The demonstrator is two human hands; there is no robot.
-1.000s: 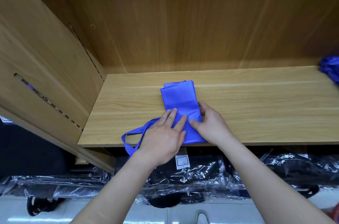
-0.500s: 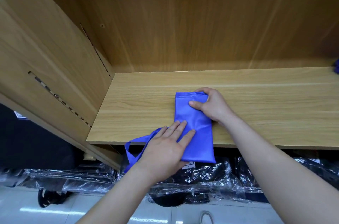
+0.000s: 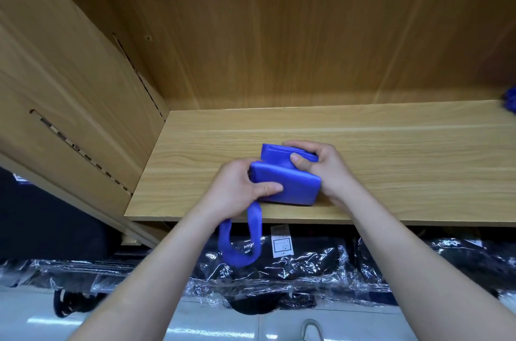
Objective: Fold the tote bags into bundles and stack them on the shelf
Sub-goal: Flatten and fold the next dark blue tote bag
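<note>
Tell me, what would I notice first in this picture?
A bright blue fabric tote bag, folded into a fat bundle, is gripped by the left hand and right hand over the front edge of the pale wooden shelf. Its blue strap loop dangles below the shelf, above black goods in shiny plastic wrap.

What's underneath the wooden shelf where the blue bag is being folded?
Black goods in clear plastic wrap, a white tag, and the bag's strap hanging in front. Farther back is hidden by the shelf.
</note>
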